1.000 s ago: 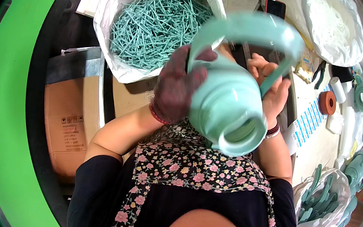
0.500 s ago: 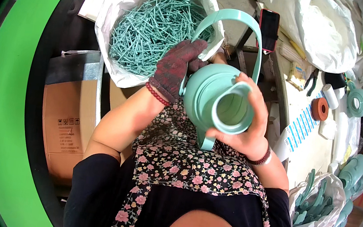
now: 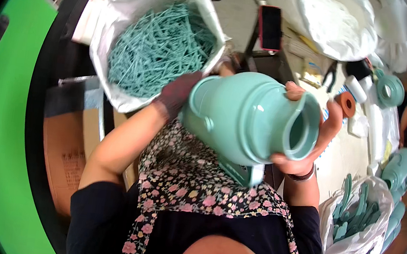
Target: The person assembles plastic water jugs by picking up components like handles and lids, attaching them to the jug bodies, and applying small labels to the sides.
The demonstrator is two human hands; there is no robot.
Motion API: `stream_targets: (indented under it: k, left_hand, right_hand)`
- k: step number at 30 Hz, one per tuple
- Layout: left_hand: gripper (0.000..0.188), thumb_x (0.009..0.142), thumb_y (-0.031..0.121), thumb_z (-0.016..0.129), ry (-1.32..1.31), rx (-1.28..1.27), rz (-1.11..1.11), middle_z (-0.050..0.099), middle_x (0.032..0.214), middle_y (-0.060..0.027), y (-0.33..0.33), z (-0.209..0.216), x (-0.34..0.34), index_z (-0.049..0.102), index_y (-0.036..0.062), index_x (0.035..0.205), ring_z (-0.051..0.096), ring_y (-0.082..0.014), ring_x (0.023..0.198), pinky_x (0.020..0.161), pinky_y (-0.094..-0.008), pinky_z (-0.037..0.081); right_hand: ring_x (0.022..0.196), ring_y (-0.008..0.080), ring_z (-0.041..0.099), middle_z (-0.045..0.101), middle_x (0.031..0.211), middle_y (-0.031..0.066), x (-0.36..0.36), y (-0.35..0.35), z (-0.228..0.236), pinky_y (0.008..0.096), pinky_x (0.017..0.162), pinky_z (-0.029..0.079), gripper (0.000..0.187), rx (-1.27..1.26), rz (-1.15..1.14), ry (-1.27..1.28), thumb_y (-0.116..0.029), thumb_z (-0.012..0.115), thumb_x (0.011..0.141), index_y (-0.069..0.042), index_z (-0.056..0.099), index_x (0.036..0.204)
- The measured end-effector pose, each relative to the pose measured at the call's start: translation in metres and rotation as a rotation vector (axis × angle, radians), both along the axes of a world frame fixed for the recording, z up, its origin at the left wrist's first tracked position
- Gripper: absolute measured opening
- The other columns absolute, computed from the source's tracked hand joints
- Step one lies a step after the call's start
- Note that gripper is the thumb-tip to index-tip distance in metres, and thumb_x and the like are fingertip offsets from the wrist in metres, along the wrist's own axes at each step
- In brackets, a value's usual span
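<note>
A mint-green plastic thermos jug [image 3: 240, 114] lies tilted on its side in front of my apron, its open spouted mouth toward the right. My right hand [image 3: 313, 145], bare, grips it round the neck, thumb and fingers on opposite sides of the mouth. At the base end is my left hand [image 3: 178, 93] in a dark red glove, blurred, its fingers mostly hidden behind the jug. A side handle [image 3: 243, 175] sticks out below the body. The curved carrying handle rests against the jug's lower end.
A white sack [image 3: 105, 39] of thin green plastic sticks [image 3: 159, 50] stands ahead-left, above a cardboard box [image 3: 63, 148]. On the right-hand table are a phone [image 3: 270, 28], pliers [image 3: 330, 76], a brown tape roll [image 3: 345, 104] and a green ring part [image 3: 390, 91]. A bag of green handles [image 3: 358, 212] stands lower right.
The jug has turned from mouth toward me to lying sideways, mouth to the right. Its carrying handle has swung down from above. My right hand moved right; my left shifted to the base.
</note>
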State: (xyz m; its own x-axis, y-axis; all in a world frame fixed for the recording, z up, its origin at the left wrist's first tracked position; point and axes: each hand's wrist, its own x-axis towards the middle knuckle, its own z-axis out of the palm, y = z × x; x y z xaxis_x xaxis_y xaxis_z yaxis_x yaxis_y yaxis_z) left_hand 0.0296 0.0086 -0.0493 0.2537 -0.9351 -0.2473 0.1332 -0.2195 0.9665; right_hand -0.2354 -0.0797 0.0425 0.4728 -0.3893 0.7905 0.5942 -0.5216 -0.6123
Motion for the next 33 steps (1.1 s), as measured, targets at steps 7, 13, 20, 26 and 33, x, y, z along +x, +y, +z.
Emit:
stream_targets:
  k: [7,13,20,26,33]
  left_hand:
    - [0.048,0.098,0.029,0.051,0.851,0.011,0.311,0.051,0.136,-0.0165,0.079,-0.009,0.0,0.043,0.0021,0.137,0.048,-0.0329,0.125,0.107,-0.0505,0.039]
    - [0.066,0.097,0.035,0.053,0.284,-0.283,0.237,0.056,0.126,-0.0151,0.056,0.063,-0.053,0.022,0.0086,0.148,0.053,-0.0291,0.117,0.098,-0.0459,0.045]
    - [0.063,0.094,0.039,0.057,0.313,-0.157,0.341,0.058,0.099,-0.0049,0.077,0.018,-0.016,0.033,0.0075,0.143,0.056,-0.0152,0.081,0.077,-0.0328,0.049]
    - [0.062,0.094,0.033,0.06,0.287,-0.001,0.419,0.057,0.097,-0.0074,0.084,-0.005,-0.04,0.034,0.0032,0.142,0.057,-0.0183,0.08,0.076,-0.0342,0.052]
    - [0.049,0.085,0.023,0.069,-0.412,0.1,0.22,0.061,0.093,-0.0063,0.096,-0.052,-0.05,0.053,0.0027,0.126,0.058,-0.0181,0.085,0.079,-0.032,0.047]
  right_hand:
    - [0.119,0.0292,0.051,0.049,0.129,0.0184,-0.072,-0.047,0.008,0.0355,0.101,0.039,0.083,0.069,-0.446,0.749,-0.036,0.077,0.072,-0.002,0.041,0.139]
    - [0.103,0.0163,0.056,0.061,0.113,0.0065,-0.141,-0.095,-0.059,0.0316,0.09,0.045,0.043,0.706,-0.571,0.237,-0.033,0.051,0.095,-0.005,0.055,0.127]
    - [0.094,0.0227,0.059,0.059,0.108,0.0033,-0.26,-0.159,-0.039,0.0381,0.074,0.055,0.039,0.946,-0.841,-0.779,-0.044,0.047,0.091,-0.015,0.054,0.116]
    - [0.087,0.0334,0.059,0.055,0.114,0.0145,-0.325,-0.222,0.003,0.0471,0.056,0.057,0.056,1.202,-1.536,-0.955,-0.035,0.07,0.079,-0.008,0.049,0.123]
    - [0.12,0.021,0.045,0.05,0.137,0.005,-0.319,-0.205,-0.087,0.0448,0.097,0.031,0.06,1.29,-1.394,-0.369,-0.044,0.06,0.086,-0.011,0.045,0.135]
